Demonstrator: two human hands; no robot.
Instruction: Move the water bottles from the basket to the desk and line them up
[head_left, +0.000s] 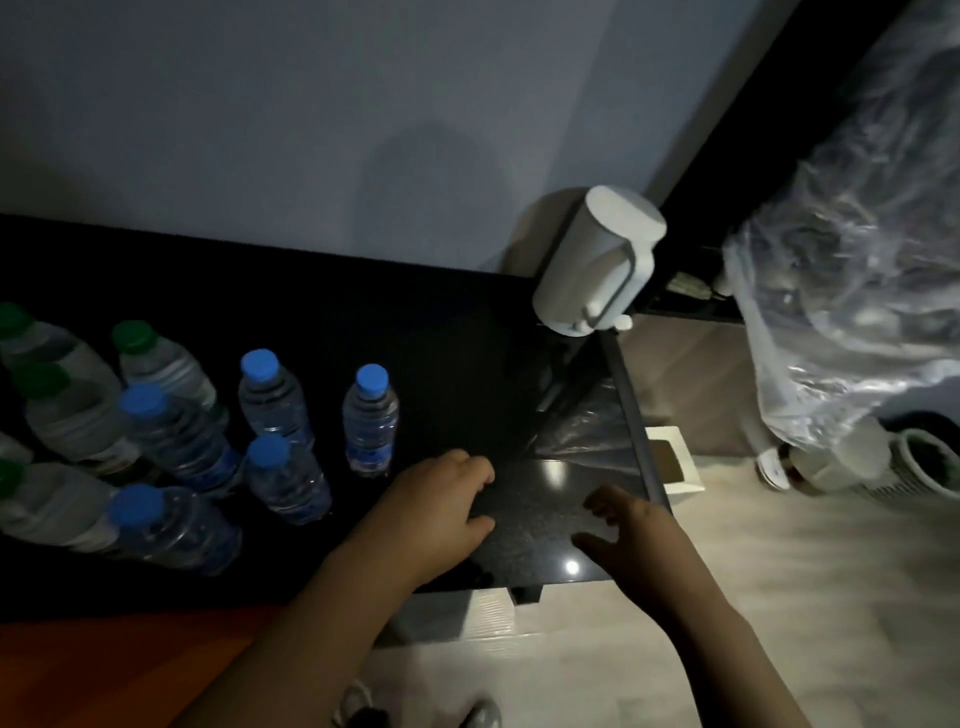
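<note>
The desk (457, 374) is dark and shiny. A bunch of bottles (270, 400) stands on it, at 9 o'clock in the view. Five of them have blue caps. The ones with green caps (134, 335) sit further out toward 9 o'clock, and the edge of the view cuts some of them off. The bunch is loose, not a straight row. One small bottle (371, 415) with a blue cap stands up straight on the 3 o'clock side of the bunch, a little apart from the rest.

The left hand (441, 504) is near this small bottle, at 5 o'clock from it, and does not touch it. Its fingers are loosely bent and it holds nothing. It is low over the desk, but I cannot tell if it rests there.

The right hand (628, 530) is at 3 o'clock from the left hand, over the near right corner of the desk. Its fingers are spread and a little bent. It holds nothing too.

A white jug (597, 260) is at the far right corner of the desk, at 1 o'clock from the hands. A big clear bag (857, 260) fills the view at 2 o'clock. A white box (680, 467) sits on the pale floor (779, 597), just beside the right edge of the desk. A grey wall (260, 130) is behind the desk at 12 o'clock.
</note>
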